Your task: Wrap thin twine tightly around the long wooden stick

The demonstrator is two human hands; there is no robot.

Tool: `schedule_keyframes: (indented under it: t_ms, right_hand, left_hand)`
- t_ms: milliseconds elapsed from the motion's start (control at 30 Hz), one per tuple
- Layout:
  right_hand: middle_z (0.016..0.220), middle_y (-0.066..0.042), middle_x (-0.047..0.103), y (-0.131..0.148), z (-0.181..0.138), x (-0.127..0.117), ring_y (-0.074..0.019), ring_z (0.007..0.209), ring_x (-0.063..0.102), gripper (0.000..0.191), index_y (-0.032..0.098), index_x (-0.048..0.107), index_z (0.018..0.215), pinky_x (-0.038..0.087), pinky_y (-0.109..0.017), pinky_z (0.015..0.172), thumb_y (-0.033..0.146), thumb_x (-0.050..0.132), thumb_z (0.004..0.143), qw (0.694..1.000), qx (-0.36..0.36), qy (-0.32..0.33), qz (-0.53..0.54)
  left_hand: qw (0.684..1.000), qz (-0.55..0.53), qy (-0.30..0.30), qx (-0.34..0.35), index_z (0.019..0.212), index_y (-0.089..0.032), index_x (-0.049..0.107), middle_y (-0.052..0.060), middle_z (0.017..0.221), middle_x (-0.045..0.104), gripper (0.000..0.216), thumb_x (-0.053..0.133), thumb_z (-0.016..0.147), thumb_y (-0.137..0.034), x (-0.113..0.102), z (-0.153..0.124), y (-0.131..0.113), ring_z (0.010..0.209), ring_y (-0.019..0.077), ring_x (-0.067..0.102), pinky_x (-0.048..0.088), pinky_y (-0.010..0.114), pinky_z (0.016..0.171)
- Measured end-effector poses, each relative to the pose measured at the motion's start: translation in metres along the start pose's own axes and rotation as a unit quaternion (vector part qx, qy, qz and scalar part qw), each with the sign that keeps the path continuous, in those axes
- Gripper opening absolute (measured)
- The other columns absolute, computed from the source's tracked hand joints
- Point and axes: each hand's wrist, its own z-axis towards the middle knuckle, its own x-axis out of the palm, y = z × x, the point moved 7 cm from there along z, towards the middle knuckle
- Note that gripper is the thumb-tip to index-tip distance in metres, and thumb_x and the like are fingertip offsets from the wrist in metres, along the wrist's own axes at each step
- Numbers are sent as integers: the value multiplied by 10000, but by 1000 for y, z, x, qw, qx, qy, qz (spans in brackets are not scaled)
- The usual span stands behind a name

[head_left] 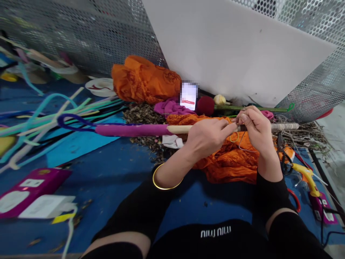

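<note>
I see the left hand (207,135) and right hand (257,129) hold a magenta-wrapped stick (132,130) over rumpled orange cloth (233,166), a yellow glue gun (307,176) nearby.

The bare left hand (208,136) and right hand (257,127) hide the middle of the long pink-and-cream rod (179,129) from me, and what lies between the right fingertips is too small to tell. Farther off, the glowing rectangular phone screen (188,95) blurs into blocks. At far left a brown, white-rimmed tub (70,75) is smeared; near left, my view cuts off the magenta plastic power strip (46,184).
</note>
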Motion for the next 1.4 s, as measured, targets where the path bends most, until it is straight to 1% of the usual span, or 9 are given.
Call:
schedule_keyframes:
  t_ms: [433, 667, 733, 800, 933, 1067, 1167, 1267, 1400]
  right_hand:
    - [869, -8, 593, -5, -1, 1, -136, 784, 594, 295, 224, 559, 765, 486, -309, 734, 320, 516, 1041, 1000, 26, 11, 3]
    - [878, -14, 658, -5, 2, -2, -145, 860, 668, 277, 213, 632, 748, 535, -325, 810, 287, 571, 1008, 998, 27, -2, 53]
    - [895, -17, 689, -5, 1, -17, -146, 867, 700, 272, 205, 663, 728, 553, -330, 823, 294, 621, 982, 994, 38, -29, 98]
    - [892, -16, 702, -10, -3, -42, -114, 719, 680, 279, 199, 676, 703, 550, -304, 699, 337, 684, 945, 984, 64, -85, 145]
    - [823, -31, 699, -37, -17, -104, -33, 415, 455, 244, 186, 707, 703, 277, -264, 385, 375, 818, 810, 948, 139, -216, 187]
    - [666, -5, 618, -74, -26, -154, -31, 380, 368, 184, 176, 684, 663, 150, -291, 378, 267, 808, 764, 905, 186, -357, 139]
    - [639, 7, 592, -102, -26, -162, -53, 389, 346, 211, 194, 618, 626, 174, -308, 394, 220, 700, 818, 876, 250, -404, 80]
    - [633, 16, 541, -115, -17, -148, -107, 483, 428, 228, 227, 544, 657, 337, -313, 494, 252, 605, 875, 890, 302, -332, -80]
    - [745, -57, 589, -104, -6, -115, -235, 837, 610, 318, 230, 463, 579, 460, -423, 879, 195, 746, 719, 897, 286, -211, -264]
  left_hand:
    - [999, 16, -42, 29, 1097, -205, 732, 12, 835, 743, 290, 446, 1074, -167, -2, 3, -4, 676, 162, 659, 394, 312, 559]
    - [1000, -5, 9, -6, 1180, -225, 740, 36, 925, 776, 309, 470, 1049, -149, 6, 0, 4, 731, 154, 680, 421, 289, 597]
    - [999, -19, 23, -39, 1235, -254, 733, 30, 942, 782, 319, 493, 1043, -171, 5, -1, 14, 715, 147, 671, 386, 284, 571]
    - [996, -39, 33, -73, 1286, -286, 725, 25, 971, 788, 336, 503, 1045, -209, 2, -3, 25, 711, 143, 668, 352, 282, 550]
    - [988, -89, 46, -119, 1304, -292, 743, 17, 991, 798, 334, 514, 1061, -309, -4, -7, 45, 748, 151, 689, 351, 277, 560]
    - [967, -204, 55, -143, 1286, -284, 770, 10, 1012, 807, 325, 580, 1024, -311, -4, -10, 57, 808, 149, 720, 428, 244, 634]
    - [934, -309, 72, -166, 1274, -238, 782, 29, 1039, 816, 327, 627, 995, -314, -1, -10, 61, 858, 150, 734, 495, 228, 735]
    - [899, -380, 68, -206, 1245, -212, 798, 44, 1029, 827, 331, 661, 967, -328, 0, -10, 63, 883, 167, 742, 541, 247, 829]
    - [852, -437, 31, -287, 1218, -201, 813, 43, 1049, 835, 343, 704, 916, -322, -2, -10, 65, 912, 189, 753, 577, 275, 897]
